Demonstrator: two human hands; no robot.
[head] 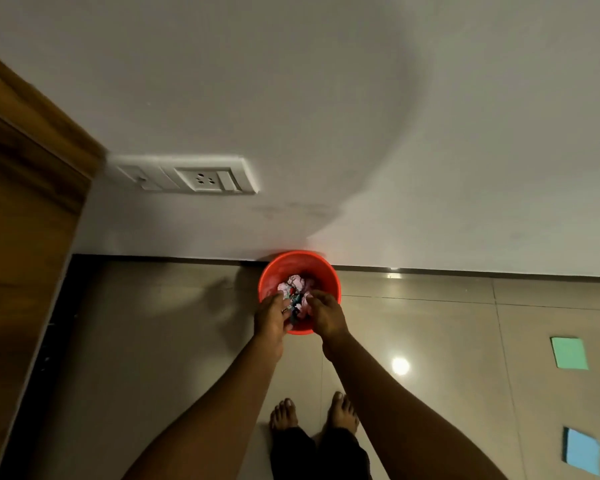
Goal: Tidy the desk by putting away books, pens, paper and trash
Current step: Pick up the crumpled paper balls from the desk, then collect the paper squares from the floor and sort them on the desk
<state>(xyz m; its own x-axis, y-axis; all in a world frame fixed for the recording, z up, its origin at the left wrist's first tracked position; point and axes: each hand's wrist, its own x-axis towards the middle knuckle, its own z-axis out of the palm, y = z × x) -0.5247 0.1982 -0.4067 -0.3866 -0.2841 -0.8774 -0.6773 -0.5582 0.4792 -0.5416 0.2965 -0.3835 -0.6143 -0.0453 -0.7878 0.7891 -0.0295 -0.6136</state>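
The crumpled trash [292, 287], a wad of pale pink and white scraps with dark and teal bits, lies inside the red bin [334, 276], heaped toward its near side. The bin stands on the tiled floor [153, 341] with its far rim against the base of the white wall [326, 116].

Both hands reach over the bin's near rim. The left hand [272, 318] is at the near-left edge with its fingers bent down toward the wad and touching it. The right hand [327, 315] is at the near-right edge, knuckles up, fingers curved into the bin. A dark and teal scrap sits between the two hands. Motion blur and the small size make it impossible to tell whether either hand pinches the scraps or only rests against them.

Nearer than the bin, two bare feet [344, 410] stand on the tiles below dark trouser legs [291, 448]. A black skirting strip [153, 258] runs along the wall on either side of the bin. Up the wall to the bin's left is a white socket plate [187, 178], and further left a brown wooden panel [25, 237]. Well to the bin's right, and nearer, a green sheet [569, 353] and a blue sheet [583, 452] lie flat on the floor. A bright lamp reflection [400, 366] shines on the tiles between the bin and the green sheet.
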